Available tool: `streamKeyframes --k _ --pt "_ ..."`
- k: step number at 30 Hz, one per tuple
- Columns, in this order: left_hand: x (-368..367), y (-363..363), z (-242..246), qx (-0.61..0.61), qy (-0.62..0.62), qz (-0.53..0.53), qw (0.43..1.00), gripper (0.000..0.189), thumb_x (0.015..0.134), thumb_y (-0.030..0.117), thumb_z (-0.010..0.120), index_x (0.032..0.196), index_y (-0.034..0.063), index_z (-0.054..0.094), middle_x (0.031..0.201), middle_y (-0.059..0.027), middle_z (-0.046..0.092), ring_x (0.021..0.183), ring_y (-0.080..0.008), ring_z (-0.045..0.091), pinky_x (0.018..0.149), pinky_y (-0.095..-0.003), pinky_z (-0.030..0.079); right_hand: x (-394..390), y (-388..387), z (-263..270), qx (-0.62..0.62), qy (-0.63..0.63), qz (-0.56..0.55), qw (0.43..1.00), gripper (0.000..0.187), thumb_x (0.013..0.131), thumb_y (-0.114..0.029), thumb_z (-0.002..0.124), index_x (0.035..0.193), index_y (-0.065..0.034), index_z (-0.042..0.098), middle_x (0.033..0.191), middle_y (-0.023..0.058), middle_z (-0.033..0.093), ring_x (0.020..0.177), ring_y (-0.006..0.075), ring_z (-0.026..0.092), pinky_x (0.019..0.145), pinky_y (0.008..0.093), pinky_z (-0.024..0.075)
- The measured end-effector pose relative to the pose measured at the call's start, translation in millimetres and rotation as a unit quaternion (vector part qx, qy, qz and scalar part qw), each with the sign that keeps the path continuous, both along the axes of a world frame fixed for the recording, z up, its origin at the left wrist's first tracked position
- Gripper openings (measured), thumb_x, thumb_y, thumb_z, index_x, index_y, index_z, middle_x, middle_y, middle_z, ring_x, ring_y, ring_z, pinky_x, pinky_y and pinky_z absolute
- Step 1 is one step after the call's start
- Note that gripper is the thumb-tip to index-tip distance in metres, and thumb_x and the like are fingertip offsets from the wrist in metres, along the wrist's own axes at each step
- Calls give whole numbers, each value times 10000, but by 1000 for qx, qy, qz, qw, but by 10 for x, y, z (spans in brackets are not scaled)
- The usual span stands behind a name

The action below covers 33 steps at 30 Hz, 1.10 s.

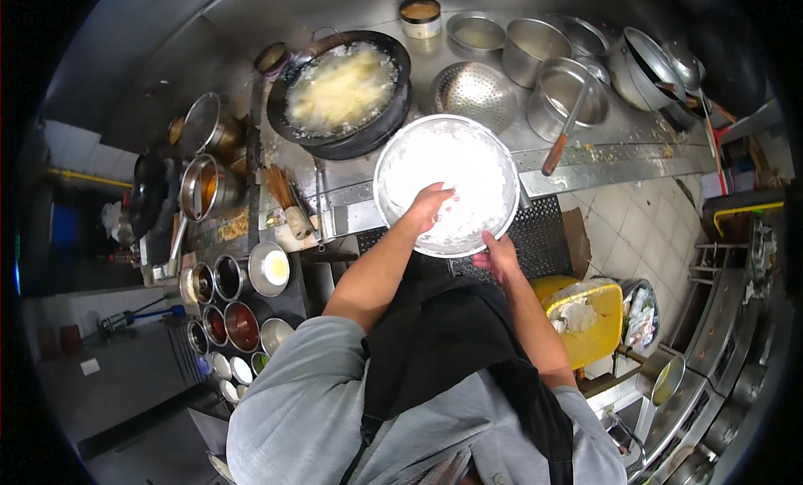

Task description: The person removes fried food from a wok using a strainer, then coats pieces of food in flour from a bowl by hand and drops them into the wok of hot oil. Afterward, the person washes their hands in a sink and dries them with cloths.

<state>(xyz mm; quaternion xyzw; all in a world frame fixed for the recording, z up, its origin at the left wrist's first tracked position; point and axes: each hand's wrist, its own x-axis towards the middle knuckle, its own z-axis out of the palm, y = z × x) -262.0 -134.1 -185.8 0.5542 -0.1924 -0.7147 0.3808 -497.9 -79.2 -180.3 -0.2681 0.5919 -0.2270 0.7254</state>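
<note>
A wide metal bowl (384, 190) holding white powder (452, 162) is in front of my body, near the counter's front edge. My left hand (433, 205) reaches into it over the near rim, fingers at the powder. Glare and powder hide whether anything is between those fingers. With my right hand (499, 256) I grip the bowl's near right rim. Beyond the bowl, to the left, pale food (345, 89) bubbles in oil inside a black wok (403, 102). A perforated metal strainer (480, 99) lies just behind the bowl.
Several metal pots, including a deep pot (539, 111) with a wooden-handled tool (564, 133), stand at the back right. A bamboo brush (288, 202) lies left. Sauce containers (241, 325) crowd my left side. A yellow bin (593, 322) stands at my right.
</note>
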Motion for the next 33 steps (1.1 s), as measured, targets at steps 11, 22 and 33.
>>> streamKeyframes --k 11,22,33 --pt "865 -530 1581 -233 -434 -112 863 475 965 200 691 1391 27 570 1310 -143 656 1174 -214 619 1036 -330 481 25 43 30 -3 4 -19 1000 413 1031 -261 561 1352 -36 431 1071 151 673 643 183 666 545 343 619" --pt "3019 -950 1092 -193 -736 -75 644 324 859 150 676 1169 58 705 1209 -195 680 1132 -367 638 980 -430 499 107 7 78 -1 18 -19 1000 402 1034 -260 556 1351 -39 447 1062 136 676 627 178 653 540 333 613" --pt "1055 -379 813 -382 -591 36 710 186 885 134 620 1011 64 737 970 -208 714 892 -413 673 816 -485 549 43 28 29 -6 22 -22 999 365 1043 -256 536 1336 -53 460 1017 124 679 623 172 650 533 333 609"
